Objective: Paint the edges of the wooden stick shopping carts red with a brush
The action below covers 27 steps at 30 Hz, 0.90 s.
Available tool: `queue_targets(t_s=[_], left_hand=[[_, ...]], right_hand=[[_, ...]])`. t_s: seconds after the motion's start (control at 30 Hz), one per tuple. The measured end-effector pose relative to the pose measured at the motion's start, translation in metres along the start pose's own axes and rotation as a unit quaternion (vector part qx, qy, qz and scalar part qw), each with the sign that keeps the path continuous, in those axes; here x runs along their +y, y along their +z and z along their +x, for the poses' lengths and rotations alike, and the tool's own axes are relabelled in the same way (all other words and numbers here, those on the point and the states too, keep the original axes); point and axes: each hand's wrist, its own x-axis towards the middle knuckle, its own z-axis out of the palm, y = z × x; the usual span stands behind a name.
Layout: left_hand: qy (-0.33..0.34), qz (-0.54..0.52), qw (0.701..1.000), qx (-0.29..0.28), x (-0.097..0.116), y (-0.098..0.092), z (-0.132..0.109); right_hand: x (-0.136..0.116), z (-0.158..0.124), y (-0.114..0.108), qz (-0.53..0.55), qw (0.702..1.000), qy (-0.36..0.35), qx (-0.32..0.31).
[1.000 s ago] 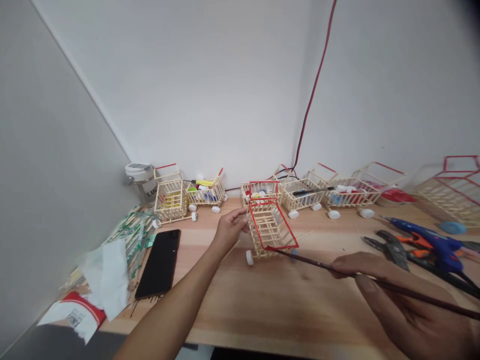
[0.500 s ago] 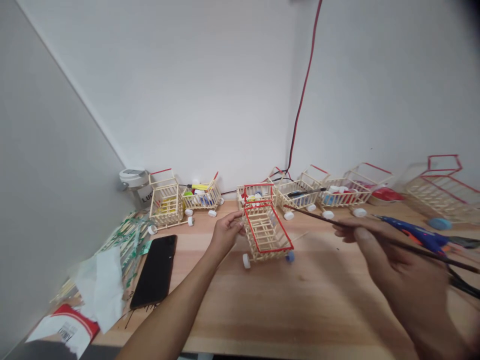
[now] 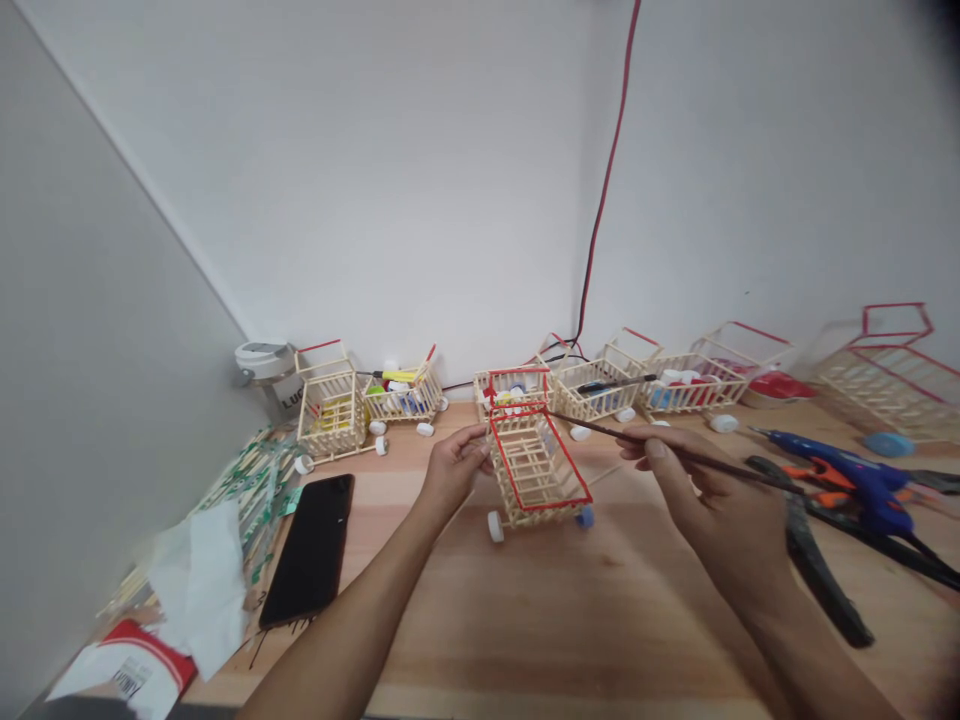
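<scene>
A small stick-built cart with a red rim stands on the wooden table, on white and blue cap wheels. My left hand pinches its left upper edge, fingers closed on the frame. My right hand is closed on a thin dark paintbrush, whose tip reaches the cart's top rear edge.
Several more stick carts line the wall, some filled with small items. A black phone, white tissue and a red-white packet lie left. A blue glue gun and black pliers lie right. A red cable runs up the wall.
My right hand lifted the brush from the cart's front lower rim, swung it up and right, then brought the tip to the cart's top rear. The left hand kept its hold.
</scene>
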Motion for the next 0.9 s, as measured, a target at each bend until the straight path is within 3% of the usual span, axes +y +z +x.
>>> queue_targets(t_s=[0.17,0.37,0.9], left_hand=[[-0.001,-0.004,1.0,0.002,-0.002,0.0,0.001],[0.001,-0.012,1.0,0.002,-0.004,0.0,0.002],[0.001,-0.019,1.0,0.0,-0.005,-0.001,0.002]], right_hand=[[-0.002,0.001,-0.004,0.004,1.0,-0.009,0.006],[-0.009,0.005,-0.008,0.025,0.998,-0.002,0.064],[-0.009,0.006,-0.004,0.032,0.997,-0.032,0.07]])
